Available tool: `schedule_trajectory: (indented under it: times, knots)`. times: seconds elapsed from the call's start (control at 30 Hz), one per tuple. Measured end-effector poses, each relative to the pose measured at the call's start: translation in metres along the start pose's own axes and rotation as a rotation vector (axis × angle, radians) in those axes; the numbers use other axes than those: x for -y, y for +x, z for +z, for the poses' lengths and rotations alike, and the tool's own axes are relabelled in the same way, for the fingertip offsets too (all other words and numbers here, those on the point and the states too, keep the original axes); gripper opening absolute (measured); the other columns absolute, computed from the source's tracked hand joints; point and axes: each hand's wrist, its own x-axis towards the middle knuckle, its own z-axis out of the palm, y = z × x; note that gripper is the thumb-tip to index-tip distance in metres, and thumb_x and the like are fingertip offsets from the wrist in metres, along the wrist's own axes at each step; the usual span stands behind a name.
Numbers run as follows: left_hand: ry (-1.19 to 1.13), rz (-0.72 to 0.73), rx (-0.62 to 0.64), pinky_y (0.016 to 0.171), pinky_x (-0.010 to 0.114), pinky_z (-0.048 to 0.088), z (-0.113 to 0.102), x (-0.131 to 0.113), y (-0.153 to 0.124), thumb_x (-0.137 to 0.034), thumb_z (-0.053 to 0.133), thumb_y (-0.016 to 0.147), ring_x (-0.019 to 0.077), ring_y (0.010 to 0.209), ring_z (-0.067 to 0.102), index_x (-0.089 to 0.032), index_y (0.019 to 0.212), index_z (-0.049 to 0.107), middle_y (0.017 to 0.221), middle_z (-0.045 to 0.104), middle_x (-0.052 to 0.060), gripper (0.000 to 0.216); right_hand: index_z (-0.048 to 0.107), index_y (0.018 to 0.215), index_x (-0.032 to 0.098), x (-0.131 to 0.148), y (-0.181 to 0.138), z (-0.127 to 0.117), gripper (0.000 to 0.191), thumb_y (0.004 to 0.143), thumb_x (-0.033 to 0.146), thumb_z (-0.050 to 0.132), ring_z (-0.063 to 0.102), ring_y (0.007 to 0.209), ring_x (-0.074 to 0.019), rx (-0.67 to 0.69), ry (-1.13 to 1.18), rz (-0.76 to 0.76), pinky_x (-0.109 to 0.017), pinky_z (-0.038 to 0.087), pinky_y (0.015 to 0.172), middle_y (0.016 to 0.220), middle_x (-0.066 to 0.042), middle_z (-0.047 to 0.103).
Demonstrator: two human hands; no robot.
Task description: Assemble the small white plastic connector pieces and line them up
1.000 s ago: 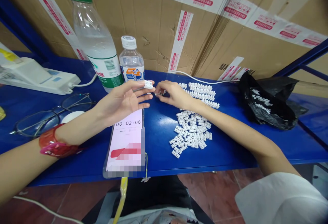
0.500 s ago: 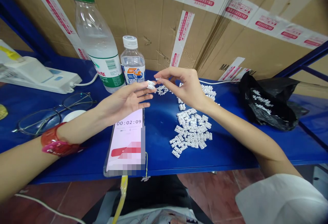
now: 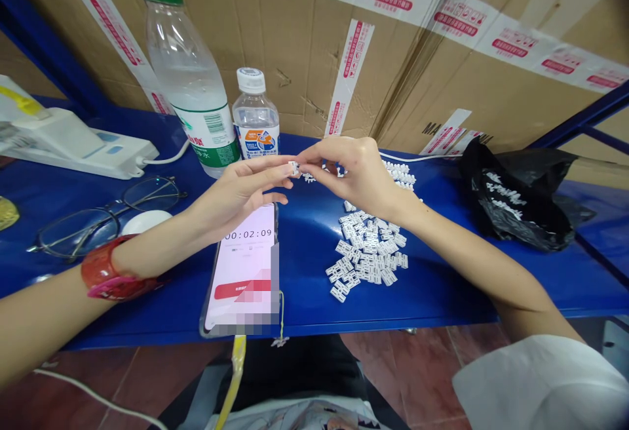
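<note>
Pinching the small white piece (image 3: 293,167), your left hand (image 3: 242,187) held it just left of the drawn-together fingertips of your right hand (image 3: 361,171); what those gripped, and the piece's long axis, were unclear.

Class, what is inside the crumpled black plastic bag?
Small white pieces show in the mouth of the black plastic bag; its sides and those pieces hide whatever lies deeper.

Blue tabletop (image 3: 305,259) under white pieces (image 3: 372,251), phone (image 3: 240,266), green-capped bottle (image 3: 189,82), eyeglasses (image 3: 81,232), black bag (image 3: 543,220)
</note>
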Motion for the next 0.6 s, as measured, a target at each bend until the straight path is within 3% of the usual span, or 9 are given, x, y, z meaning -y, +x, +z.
schedule_trajectory:
  times: [0.17,0.4,0.6]
  knots:
    - [0.063,0.071,-0.031,0.080,0.031,0.055,-0.001,0.002,0.000,-0.031,0.091,0.078,0.0223,0.101,0.066,-0.023,0.098,0.087,0.109,0.080,0.008,0.022,0.074,0.104,0.016,-0.003,-0.002,0.005,0.023,0.104,0.023,0.052,0.066,0.089,-0.0172,0.000,-0.036,-0.080,-0.034,0.049,0.084,0.097,-0.006,0.075]
    - [0.043,0.064,0.022,0.082,0.030,0.058,-0.003,0.003,0.003,-0.032,0.089,0.079,0.0209,0.099,0.066,-0.023,0.087,0.088,0.105,0.080,0.007,0.012,0.071,0.112,0.013,-0.004,-0.002,0.000,0.020,0.101,0.012,0.054,0.064,0.085,-0.0156,0.001,-0.052,-0.210,-0.032,0.051,0.080,0.096,-0.006,0.074]
    - [-0.035,-0.048,0.096,0.080,0.026,0.061,-0.004,0.002,0.005,-0.031,0.088,0.080,0.0205,0.099,0.068,-0.020,0.085,0.087,0.097,0.078,0.008,0.012,0.075,0.109,0.016,-0.010,0.003,-0.006,0.016,0.103,0.023,0.062,0.061,0.077,-0.0123,0.083,0.149,-0.127,-0.027,0.048,0.071,0.087,-0.002,0.069]
